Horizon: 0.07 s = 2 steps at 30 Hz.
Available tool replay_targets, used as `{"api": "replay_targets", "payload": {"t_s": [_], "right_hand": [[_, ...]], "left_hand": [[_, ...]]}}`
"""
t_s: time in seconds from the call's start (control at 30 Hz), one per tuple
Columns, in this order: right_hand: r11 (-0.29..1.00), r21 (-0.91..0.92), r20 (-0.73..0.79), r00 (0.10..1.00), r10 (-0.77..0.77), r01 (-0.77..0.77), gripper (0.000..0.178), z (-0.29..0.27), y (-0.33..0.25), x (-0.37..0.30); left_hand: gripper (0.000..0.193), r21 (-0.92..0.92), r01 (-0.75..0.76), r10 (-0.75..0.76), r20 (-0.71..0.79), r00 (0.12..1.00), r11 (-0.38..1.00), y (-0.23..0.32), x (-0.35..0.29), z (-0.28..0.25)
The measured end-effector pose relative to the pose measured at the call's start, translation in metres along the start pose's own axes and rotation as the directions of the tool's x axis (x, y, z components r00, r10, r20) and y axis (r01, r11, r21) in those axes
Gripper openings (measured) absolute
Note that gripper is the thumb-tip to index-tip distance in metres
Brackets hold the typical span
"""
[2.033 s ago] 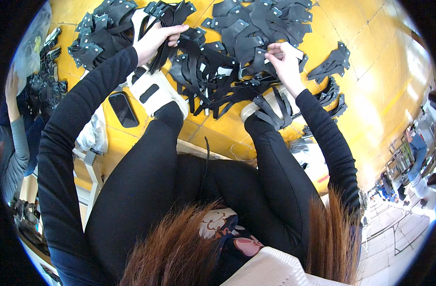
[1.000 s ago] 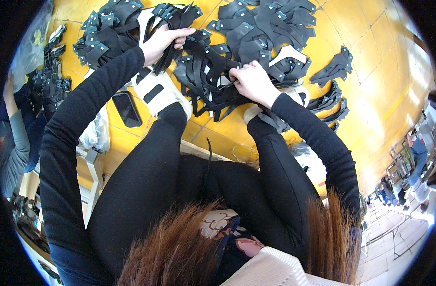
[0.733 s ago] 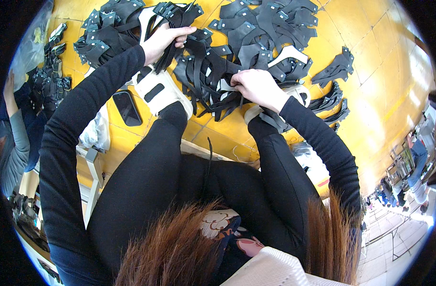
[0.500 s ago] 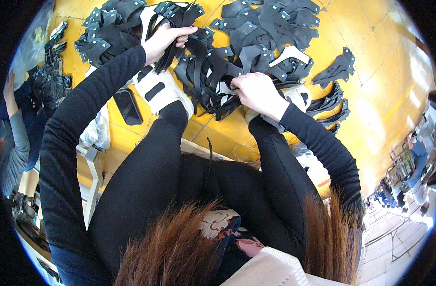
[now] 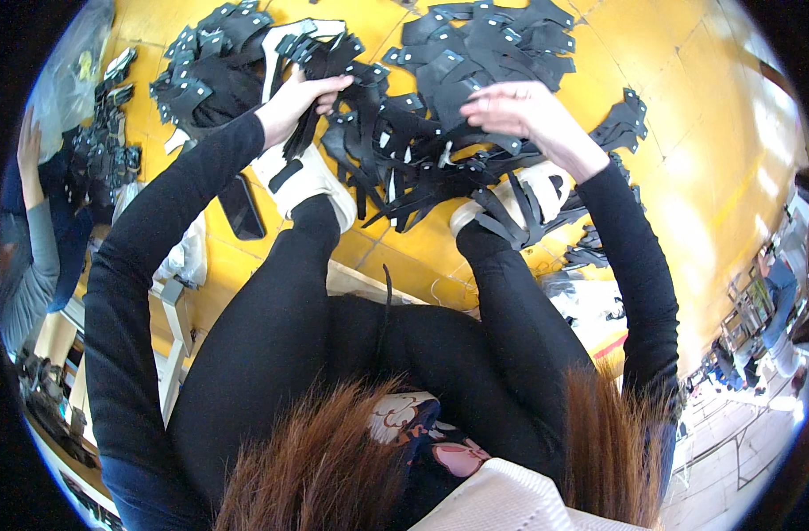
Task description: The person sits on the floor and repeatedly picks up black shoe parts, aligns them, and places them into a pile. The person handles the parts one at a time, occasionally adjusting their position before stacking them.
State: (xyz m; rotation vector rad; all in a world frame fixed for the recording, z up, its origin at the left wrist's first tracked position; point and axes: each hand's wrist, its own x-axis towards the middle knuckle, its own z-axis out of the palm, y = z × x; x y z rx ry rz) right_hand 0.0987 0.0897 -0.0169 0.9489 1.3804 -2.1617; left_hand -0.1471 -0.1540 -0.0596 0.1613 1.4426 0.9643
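My left hand [image 5: 300, 104] is closed around a bundle of black strap pieces [image 5: 300, 142], whose ends hang down below my fingers over the left shoe. Above the middle of the floor my right hand [image 5: 533, 117] is raised, fingers stretched out, with nothing seen in it. Beneath and between my hands lies a loose heap of black straps [image 5: 396, 159], many bearing small pale tags. A few dark straps [image 5: 515, 212] lie across my white right shoe [image 5: 546, 188].
More black pieces are heaped at the far left [image 5: 201, 80] and far middle [image 5: 484, 44], with a small stack [image 5: 624, 124] on the right. A phone [image 5: 242, 211] lies by my white left shoe [image 5: 320, 181]. Another person's arm [image 5: 34, 203] shows at the left edge.
My right hand has let go of the straps in the middle heap and risen up and rightward, its fingers now extended. Straps now lie over the right shoe. My left hand keeps its bundle.
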Motion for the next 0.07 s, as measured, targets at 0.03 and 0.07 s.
{"api": "replay_targets", "payload": {"t_s": [0.03,0.07], "right_hand": [[0.994,-0.103,-0.103,0.995,0.014,-0.024,0.037,-0.0138,-0.004,0.0049],[0.995,-0.099,-0.118,0.993,0.017,-0.028,0.037,-0.02,0.0003,0.0015]], "left_hand": [[0.017,-0.044,0.042,-0.044,-0.03,0.999,0.998,-0.0023,0.0025,0.0],[0.024,-0.063,0.066,-0.065,0.025,0.998,0.996,-0.002,0.0058,-0.0052]]}}
